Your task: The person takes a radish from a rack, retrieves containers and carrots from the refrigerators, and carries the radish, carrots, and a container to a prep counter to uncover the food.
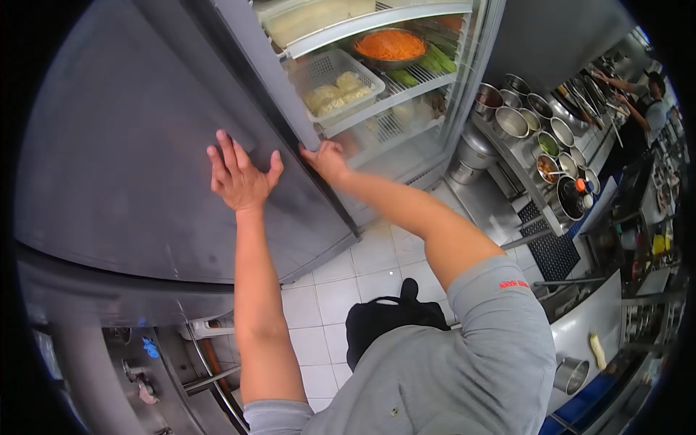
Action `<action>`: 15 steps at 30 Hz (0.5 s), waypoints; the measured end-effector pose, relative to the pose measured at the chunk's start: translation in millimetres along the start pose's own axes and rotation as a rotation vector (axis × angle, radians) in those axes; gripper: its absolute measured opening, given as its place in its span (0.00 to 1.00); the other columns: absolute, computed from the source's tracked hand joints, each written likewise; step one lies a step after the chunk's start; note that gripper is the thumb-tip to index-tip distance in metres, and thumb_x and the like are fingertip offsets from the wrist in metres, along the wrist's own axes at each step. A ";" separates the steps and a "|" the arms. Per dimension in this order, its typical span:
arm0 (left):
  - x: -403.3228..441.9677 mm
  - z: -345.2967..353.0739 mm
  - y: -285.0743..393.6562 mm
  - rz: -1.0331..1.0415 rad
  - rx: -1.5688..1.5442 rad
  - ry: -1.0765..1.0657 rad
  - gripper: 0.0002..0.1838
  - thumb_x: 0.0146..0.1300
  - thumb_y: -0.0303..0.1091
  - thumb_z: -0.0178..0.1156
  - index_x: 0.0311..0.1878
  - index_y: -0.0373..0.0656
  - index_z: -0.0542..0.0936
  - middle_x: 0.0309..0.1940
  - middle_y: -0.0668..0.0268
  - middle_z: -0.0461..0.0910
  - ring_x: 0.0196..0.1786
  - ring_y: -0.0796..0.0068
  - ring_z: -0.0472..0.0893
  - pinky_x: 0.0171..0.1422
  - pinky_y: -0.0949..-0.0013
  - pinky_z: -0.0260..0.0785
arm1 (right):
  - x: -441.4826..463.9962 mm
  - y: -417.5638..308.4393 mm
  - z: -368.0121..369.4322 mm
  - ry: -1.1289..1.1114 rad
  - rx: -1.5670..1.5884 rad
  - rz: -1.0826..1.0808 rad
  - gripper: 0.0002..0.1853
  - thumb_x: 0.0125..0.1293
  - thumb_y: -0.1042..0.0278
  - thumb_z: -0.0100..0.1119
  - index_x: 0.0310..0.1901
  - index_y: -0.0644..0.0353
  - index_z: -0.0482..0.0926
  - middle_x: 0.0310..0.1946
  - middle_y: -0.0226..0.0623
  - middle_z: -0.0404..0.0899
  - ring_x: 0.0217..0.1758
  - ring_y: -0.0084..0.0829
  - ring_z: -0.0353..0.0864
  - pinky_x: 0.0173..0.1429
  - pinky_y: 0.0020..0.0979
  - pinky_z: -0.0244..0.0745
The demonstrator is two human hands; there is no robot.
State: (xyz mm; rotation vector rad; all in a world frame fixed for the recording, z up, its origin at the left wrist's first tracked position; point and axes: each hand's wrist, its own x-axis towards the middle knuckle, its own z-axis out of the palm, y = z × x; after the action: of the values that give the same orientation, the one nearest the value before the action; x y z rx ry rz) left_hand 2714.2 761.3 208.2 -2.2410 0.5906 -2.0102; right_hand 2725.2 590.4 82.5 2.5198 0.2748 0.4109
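grey panel (130,145) behind left hand (243,178); glass door (399,161) at right hand (330,162)

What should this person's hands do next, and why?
Perhaps the right hand should gently pull the tall, glass-fronted, grey-framed door: it already curls at the frame's edge, while the left hand is spread, seemingly against the smooth grey metal door beside it. Whether the right hand truly grips is hard to tell.

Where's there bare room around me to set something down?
Lower right, the steel counter is bare above the pot and the long pale item. The upper-right counter is crowded with bowls and pots.
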 end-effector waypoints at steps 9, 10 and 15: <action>0.3 -12.6 6.7 0.002 -0.039 -0.076 0.36 0.64 0.61 0.54 0.65 0.42 0.66 0.73 0.58 0.65 0.76 0.59 0.59 0.63 0.64 0.53 | -62.7 -12.5 0.3 0.063 0.042 -0.012 0.29 0.64 0.70 0.52 0.69 0.52 0.68 0.63 0.33 0.66 0.24 0.36 0.76 0.20 0.37 0.68; -1.6 -20.7 4.6 -0.020 -0.062 -0.156 0.37 0.63 0.59 0.57 0.66 0.41 0.66 0.74 0.57 0.62 0.76 0.58 0.58 0.66 0.61 0.54 | -91.3 -2.8 -3.8 0.141 0.097 -0.132 0.22 0.62 0.68 0.55 0.59 0.57 0.74 0.70 0.34 0.62 0.30 0.36 0.80 0.29 0.36 0.75; -27.9 -88.1 52.0 -0.295 -0.603 -0.099 0.25 0.56 0.33 0.64 0.59 0.43 0.75 0.65 0.52 0.69 0.68 0.50 0.66 0.70 0.50 0.58 | -267.8 38.6 -37.3 0.337 0.899 -0.268 0.30 0.49 0.69 0.65 0.58 0.54 0.74 0.68 0.42 0.67 0.42 0.39 0.83 0.40 0.35 0.81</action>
State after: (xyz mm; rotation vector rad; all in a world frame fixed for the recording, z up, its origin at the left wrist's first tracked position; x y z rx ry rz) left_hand 2614.7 739.9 178.4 -2.8978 1.0224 -2.0264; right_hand 2466.8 502.4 72.0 3.1811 1.1281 0.7206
